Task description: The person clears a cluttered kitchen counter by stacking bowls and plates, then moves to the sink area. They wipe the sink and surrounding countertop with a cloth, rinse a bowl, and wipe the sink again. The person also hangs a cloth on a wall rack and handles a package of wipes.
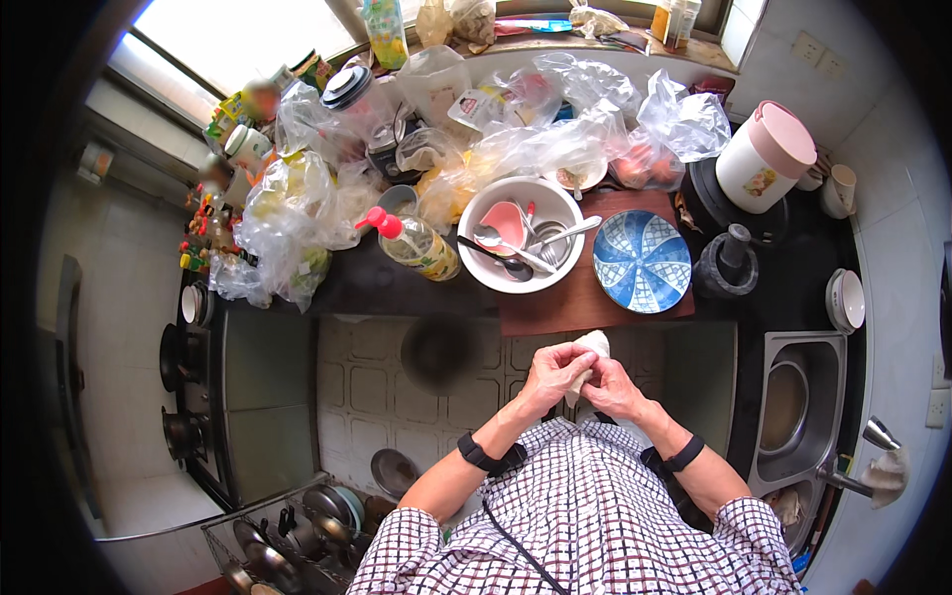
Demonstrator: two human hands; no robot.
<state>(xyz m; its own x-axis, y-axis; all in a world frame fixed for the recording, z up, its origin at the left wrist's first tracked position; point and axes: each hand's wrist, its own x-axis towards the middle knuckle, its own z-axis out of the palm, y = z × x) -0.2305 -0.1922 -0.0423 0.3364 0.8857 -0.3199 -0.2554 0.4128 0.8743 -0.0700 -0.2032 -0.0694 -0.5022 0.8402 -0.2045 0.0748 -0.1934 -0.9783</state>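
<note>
A crumpled whitish cloth (594,343) is pinched between my left hand (556,372) and my right hand (611,388), just beyond the front edge of the counter. Both hands meet around it, and part of what the fingers grip is hidden. Ahead of them, a brown board (547,314) carries a blue-and-white patterned plate (642,262). Partly on that board stands a white bowl (476,265) holding metal spoons, a black spoon, a small pink bowl and other utensils.
A pump bottle (428,253) stands left of the bowl; plastic bags (286,201) crowd the back and left. At right are a stone mortar (725,271), a pink-lidded container (762,160), stacked small bowls (846,301) and a metal sink (818,401). A pan rack (279,543) stands lower left.
</note>
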